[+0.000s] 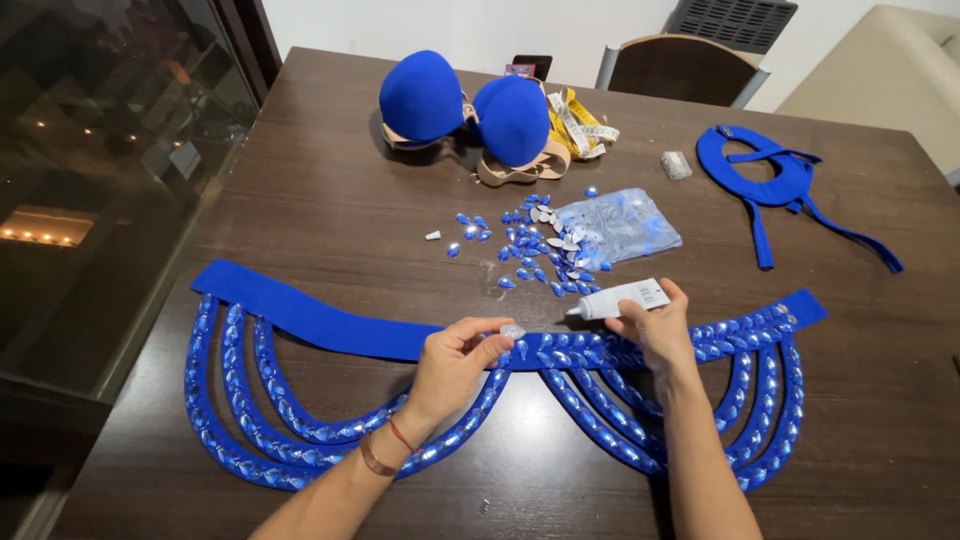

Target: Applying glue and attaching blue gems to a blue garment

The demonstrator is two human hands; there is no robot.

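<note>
The left hand pinches a small silvery gem between thumb and forefinger, holding it just above the blue band of the belt, about at its middle. The right hand is closed around a white glue tube, whose long axis runs roughly left to right with the nozzle pointing left — straight toward the gem. Nozzle and gem are near one another but apart, with a short gap of band between them. The left fingers are the nearer to the gem, of course, since they carry it; the right hand sits just beyond the tube's tip, to the gem's right.

The gem itself is a small teardrop, pale and shiny from this side, too small to tell more. The band lies across the tabletop from side to side, with looped strands hanging toward the person, all set with blue stones; the band's right half is already covered, the left half is bare cloth.

Further back lie scattered loose gems, a clear plastic bag, a blue padded bra, a yellow tape measure and a blue neckpiece.
</note>
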